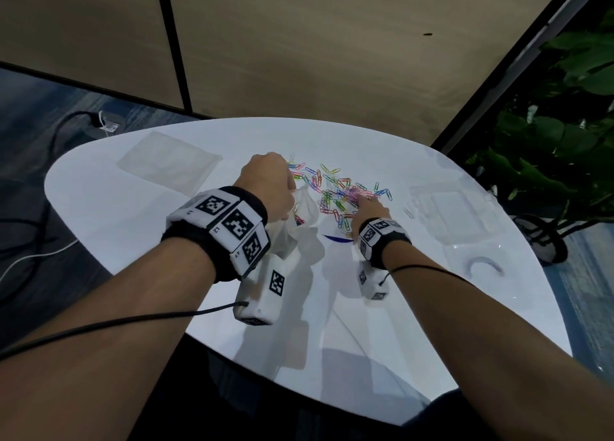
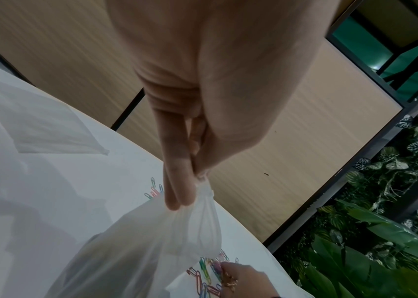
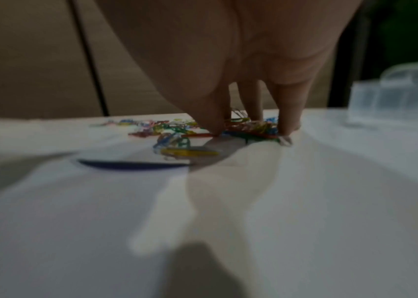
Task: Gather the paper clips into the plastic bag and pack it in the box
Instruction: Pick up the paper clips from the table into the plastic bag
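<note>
Many coloured paper clips (image 1: 335,188) lie in a loose pile on the white table (image 1: 139,241). My left hand (image 1: 279,188) is held just above the pile's left side and pinches the rim of a thin translucent plastic bag (image 1: 307,213), which hangs open beneath it. The wrist view shows the left hand (image 2: 199,180) with thumb and fingers on the bag (image 2: 152,242). My right hand (image 1: 363,201) is down on the pile's near side. Its thumb and fingers (image 3: 288,121) close round a bunch of paper clips (image 3: 250,127). The clear plastic box (image 1: 455,208) stands to the right.
A second flat plastic bag (image 1: 169,161) lies at the table's far left. A clear lid or tray (image 1: 478,258) sits near the right edge, by the box. A blue mark (image 1: 335,238) shows on the table under my right wrist. Green plants (image 1: 548,135) stand beyond the right edge.
</note>
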### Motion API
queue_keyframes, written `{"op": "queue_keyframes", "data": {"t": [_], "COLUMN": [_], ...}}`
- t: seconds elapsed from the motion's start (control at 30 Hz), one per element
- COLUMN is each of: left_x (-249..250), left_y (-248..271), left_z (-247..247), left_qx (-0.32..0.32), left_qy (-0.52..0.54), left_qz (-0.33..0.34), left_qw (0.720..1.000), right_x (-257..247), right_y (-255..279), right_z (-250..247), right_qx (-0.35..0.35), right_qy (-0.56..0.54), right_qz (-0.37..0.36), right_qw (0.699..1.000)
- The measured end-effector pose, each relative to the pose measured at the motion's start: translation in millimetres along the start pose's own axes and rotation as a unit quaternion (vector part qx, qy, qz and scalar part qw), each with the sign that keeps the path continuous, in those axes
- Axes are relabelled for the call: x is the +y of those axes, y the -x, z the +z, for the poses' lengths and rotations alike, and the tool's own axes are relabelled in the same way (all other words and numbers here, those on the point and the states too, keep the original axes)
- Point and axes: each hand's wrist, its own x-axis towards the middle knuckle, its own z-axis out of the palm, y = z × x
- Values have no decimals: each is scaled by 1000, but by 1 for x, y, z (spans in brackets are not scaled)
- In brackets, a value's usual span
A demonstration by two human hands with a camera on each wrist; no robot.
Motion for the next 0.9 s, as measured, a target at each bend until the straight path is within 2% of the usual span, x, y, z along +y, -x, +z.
{"op": "queue_keyframes", "data": {"t": [0.07, 0.17, 0.23, 0.33, 0.4, 0.43, 0.5, 0.53, 0.6, 0.67, 0.73, 0.77, 0.9], "left_x": [0, 2, 2, 4, 5, 6, 7, 8, 10, 11, 12, 12, 12], "left_y": [0, 1, 1, 2, 2, 2, 2, 1, 2, 2, 1, 1, 0], "left_z": [0, 0, 0, 1, 1, 1, 2, 3, 6, 8, 10, 11, 14], "left_qx": [-2, -9, -9, -9, -10, -10, -11, -11, -10, -7, -2, 0, 2], "left_qy": [0, -13, -12, -17, -18, -18, -17, -18, -21, -25, -26, -25, -15], "left_qz": [3, 10, 11, 13, 11, 9, 4, 4, 3, 2, 2, 2, 1], "left_qw": [1000, 1000, 1000, 1000, 1000, 1000, 1000, 1000, 1000, 1000, 1000, 1000, 1000], "right_x": [0, 6, 15, 32, 37, 36, 27, 20, 4, -10, -23, -29, -48], "right_y": [-1, 4, 5, 5, 10, 15, 32, 43, 66, 83, 96, 100, 106], "right_z": [-1, -7, -13, -22, -31, -36, -48, -53, -61, -66, -64, -62, -48], "right_qx": [64, 86, 90, 100, 61, 32, -20, -44, -98, -167, -210, -217, -168], "right_qy": [67, 96, 30, -187, -345, -425, -573, -622, -671, -681, -665, -651, -536], "right_qz": [-60, -98, -79, -26, 7, 11, -2, -19, -56, -72, -83, -87, -126], "right_qw": [994, 987, 992, 977, 937, 905, 820, 782, 733, 710, 712, 722, 817]}}
